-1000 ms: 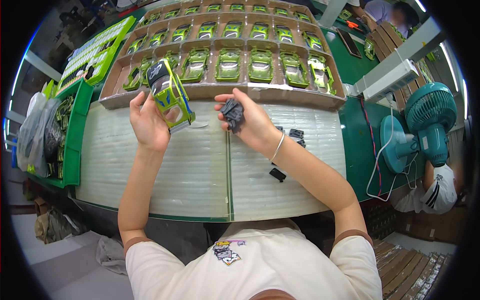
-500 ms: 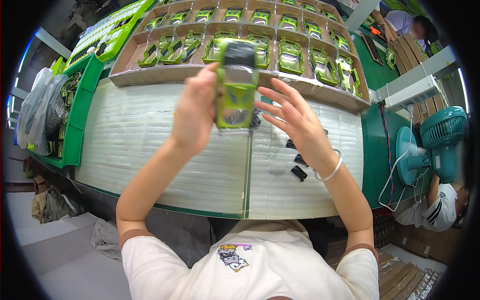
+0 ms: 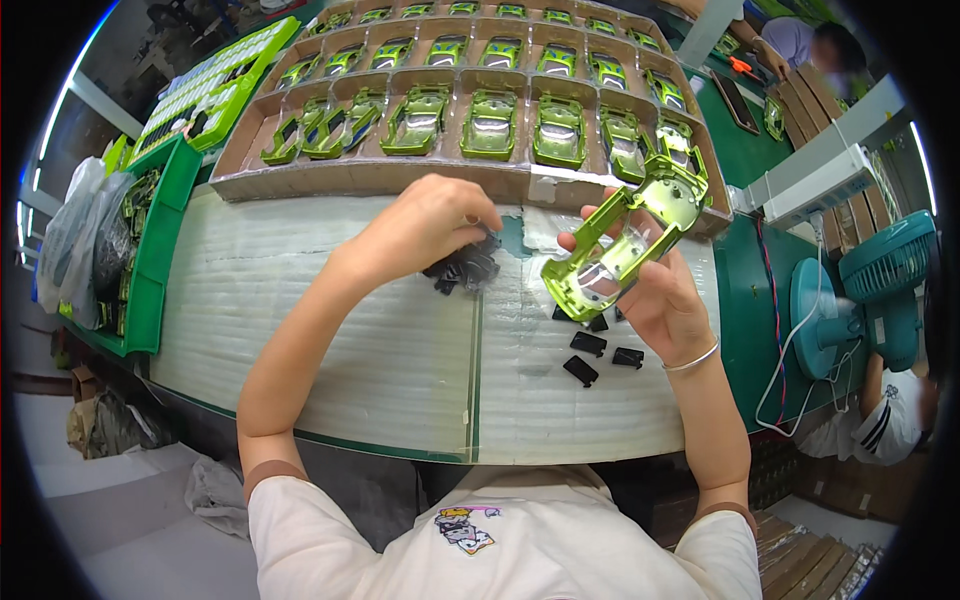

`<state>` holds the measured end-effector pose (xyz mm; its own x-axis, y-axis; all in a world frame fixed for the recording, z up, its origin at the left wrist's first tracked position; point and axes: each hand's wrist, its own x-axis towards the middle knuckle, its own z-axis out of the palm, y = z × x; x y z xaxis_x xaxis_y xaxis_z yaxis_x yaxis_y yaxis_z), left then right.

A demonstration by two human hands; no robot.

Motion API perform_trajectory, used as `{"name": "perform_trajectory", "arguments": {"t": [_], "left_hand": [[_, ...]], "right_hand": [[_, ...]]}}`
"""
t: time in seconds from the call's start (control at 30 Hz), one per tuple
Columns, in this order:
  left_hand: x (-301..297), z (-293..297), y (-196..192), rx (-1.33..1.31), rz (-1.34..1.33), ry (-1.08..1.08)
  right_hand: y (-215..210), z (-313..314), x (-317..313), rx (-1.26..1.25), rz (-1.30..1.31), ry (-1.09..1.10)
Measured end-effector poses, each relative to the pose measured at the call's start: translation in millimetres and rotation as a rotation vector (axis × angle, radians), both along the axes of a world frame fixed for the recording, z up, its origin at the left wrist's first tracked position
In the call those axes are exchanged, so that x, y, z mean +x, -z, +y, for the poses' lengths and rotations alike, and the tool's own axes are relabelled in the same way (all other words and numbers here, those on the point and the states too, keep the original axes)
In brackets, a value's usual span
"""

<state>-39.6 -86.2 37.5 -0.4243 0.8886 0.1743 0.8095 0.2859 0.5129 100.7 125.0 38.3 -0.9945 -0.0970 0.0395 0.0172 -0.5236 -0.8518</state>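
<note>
Green car shell, black parts, brown carton, teal fan, faintly striped white mat

Under your left hand, the dark pile is too blurry to count, and the green shell you grip hides bits of your right hand and black pieces below.

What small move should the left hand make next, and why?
Perhaps pinch one piece from the black pile: the left hand is bent over it, fingers down, while the right hand holds up the green car shell.
</note>
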Motion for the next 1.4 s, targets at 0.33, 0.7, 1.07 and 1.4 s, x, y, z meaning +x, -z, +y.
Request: {"name": "perform_trajectory", "arguments": {"t": [0.33,0.7,1.07,1.4], "left_hand": [[-2.9,3.4,4.8,-0.007,-0.095,-0.132],[60.9,17.4,-31.5,0.551,-0.627,-0.092],[79.5,20.7,-26.2,0.470,-0.589,-0.098],[80.9,23.8,-23.4,0.459,-0.377,-0.067]], "right_hand": [[7.9,7.0,-4.4,-0.019,0.102,0.063],[24.4,-4.6,-11.0,0.283,0.587,0.128],[21.0,-11.1,-5.1,0.291,0.701,0.128],[13.6,-6.6,-6.0,0.482,0.860,0.119]]}}
